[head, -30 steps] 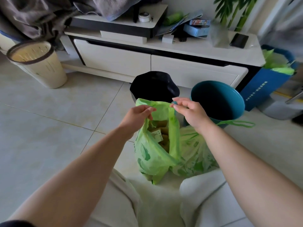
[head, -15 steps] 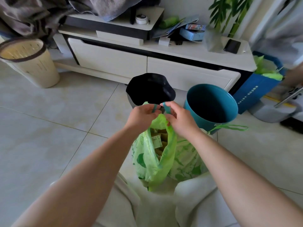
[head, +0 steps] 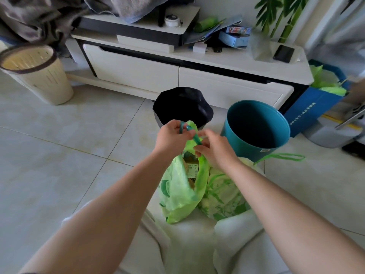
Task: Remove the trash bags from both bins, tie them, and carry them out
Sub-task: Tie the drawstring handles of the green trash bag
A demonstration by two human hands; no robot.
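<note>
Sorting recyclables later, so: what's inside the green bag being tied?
Through the green bag's open mouth, brownish cardboard-like packaging with a white printed label shows. Everything deeper is hidden by the plastic and by the left hand and right hand gripping its handles.

A low white TV cabinet (head: 197, 76) with two drawer fronts runs across the back of a pale tiled floor (head: 59, 155). On its top lie a black phone (head: 283, 53), a light blue box (head: 235, 39), a white plug adapter (head: 199, 48) and a small round white container (head: 172, 20). Grey cloth (head: 49, 10) is heaped over its left end. A cream slatted basket (head: 37, 74) with a dark rim stands on the floor at left. Green plant leaves (head: 280, 14) rise at upper right. A blue paper bag (head: 316, 103) holding green material stands beside the cabinet's right end.
</note>
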